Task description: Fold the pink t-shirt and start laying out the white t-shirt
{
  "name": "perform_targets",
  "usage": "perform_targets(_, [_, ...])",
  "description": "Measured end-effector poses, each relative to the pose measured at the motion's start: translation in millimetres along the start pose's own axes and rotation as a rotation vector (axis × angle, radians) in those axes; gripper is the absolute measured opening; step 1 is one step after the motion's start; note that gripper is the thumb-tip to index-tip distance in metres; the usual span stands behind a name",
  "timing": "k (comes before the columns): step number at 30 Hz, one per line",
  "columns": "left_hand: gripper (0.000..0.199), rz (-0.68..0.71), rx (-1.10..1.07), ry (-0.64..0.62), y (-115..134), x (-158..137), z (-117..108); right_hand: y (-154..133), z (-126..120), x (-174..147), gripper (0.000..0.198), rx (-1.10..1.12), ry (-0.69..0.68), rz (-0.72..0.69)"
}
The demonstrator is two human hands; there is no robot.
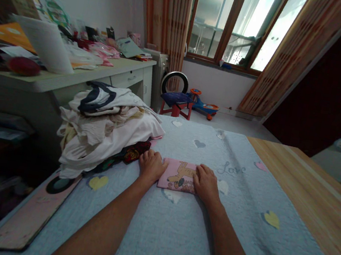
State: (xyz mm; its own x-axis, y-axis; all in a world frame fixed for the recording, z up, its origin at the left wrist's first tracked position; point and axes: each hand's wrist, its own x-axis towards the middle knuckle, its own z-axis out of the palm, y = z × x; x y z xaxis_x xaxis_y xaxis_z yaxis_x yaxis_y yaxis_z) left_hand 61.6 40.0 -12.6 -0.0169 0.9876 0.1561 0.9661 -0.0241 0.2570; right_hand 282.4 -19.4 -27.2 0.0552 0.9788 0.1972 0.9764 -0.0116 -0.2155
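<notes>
A pink folded garment (178, 176) with a cartoon dog print lies flat on the light blue cloth, folded into a small rectangle. My left hand (152, 165) is closed at its left edge, with the thumb along the side of the fabric. At the opposite edge, my right hand (207, 183) has its fingers curled over the garment. Both hands rest low on the surface, and the undersides of the fingers are hidden. Just beyond my left hand is a heap of crumpled clothes (114, 131), mostly white and cream, with a dark patterned piece at its edge.
Under everything spreads the blue cloth (186, 233) with heart patches; bare wood (314, 202) shows on the right. A pink board with a black ring (37, 210) lies at the left edge. A cluttered desk (128, 67) stands at left, a red stool (176, 109) behind.
</notes>
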Motion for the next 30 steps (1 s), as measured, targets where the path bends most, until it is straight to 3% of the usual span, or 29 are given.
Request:
perform_targets(13, [0.009,0.13,-0.296,-0.049,7.5,-3.3,-2.2,0.6,0.3,-0.8,0.045,-0.016,-0.008,0.008])
perform_targets(19, [0.016,0.069,-0.427,-0.081,12.8,-5.5,-6.6,1.3,1.0,0.5,0.043,-0.014,0.013,0.017])
perform_targets(25, [0.049,0.048,-0.551,-0.095,9.6,-4.9,-1.4,-7.7,-6.1,-1.8,0.039,-0.107,0.012,-0.018])
perform_targets(30, [0.04,0.146,-0.627,-0.138,6.8,-5.0,0.1,-10.1,-25.2,7.0,0.031,-0.208,-0.111,-0.086])
